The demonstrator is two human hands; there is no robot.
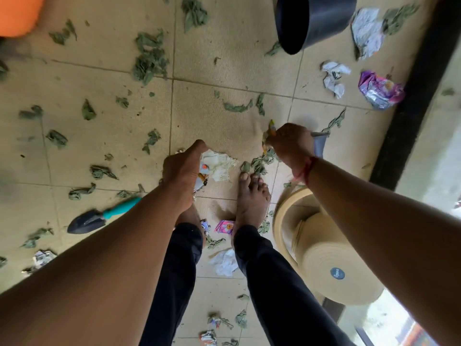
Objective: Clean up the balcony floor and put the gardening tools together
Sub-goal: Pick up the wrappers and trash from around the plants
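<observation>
Wilted green leaves [149,58] and crumpled scraps lie all over the tan tiled floor [112,78]. My left hand [183,171] reaches down beside my feet and grips crumpled paper and wrappers [219,166]. My right hand [290,144] grips a small colourful wrapper [270,129], and a grey tool handle [319,146] shows behind it. A hand trowel with a teal handle [99,217] lies on the floor to the left, apart from both hands.
A black pot [314,21] lies on its side at top. A tan pot [321,248] lies by my right leg. A purple wrapper [379,91] and white paper [366,31] lie near the dark ledge [411,91]. An orange object [17,13] is at top left.
</observation>
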